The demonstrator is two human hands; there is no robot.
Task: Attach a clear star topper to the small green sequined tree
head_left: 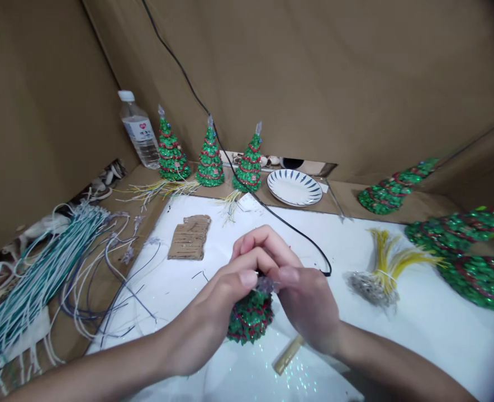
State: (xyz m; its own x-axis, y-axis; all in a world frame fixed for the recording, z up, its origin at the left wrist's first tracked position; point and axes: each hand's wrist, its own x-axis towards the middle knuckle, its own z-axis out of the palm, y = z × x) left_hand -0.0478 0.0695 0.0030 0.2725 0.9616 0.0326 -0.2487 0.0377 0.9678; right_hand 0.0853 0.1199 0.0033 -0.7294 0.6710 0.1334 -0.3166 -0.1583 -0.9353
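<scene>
A small green Christmas tree [251, 321] with red garland and glitter stands on the white work surface in front of me. My left hand [226, 290] and my right hand [305, 296] meet over its top, fingers interlaced or overlapping. Between the two thumbs shows a clear, pale tree topper [266, 283], pinched at the tree's tip. My fingers hide most of the upper tree. Below my right hand lies a tan stick-like piece [288, 355], partly covered by the hand.
Three topped trees [210, 156], a water bottle [140, 131] and a striped plate [294, 187] line the back. More trees [392, 187] lie at right, near a yellow wire bundle [383, 268]. Teal and white wires [58, 273] spread left. A cardboard scrap [189, 239] and a black cable [297, 230] lie ahead.
</scene>
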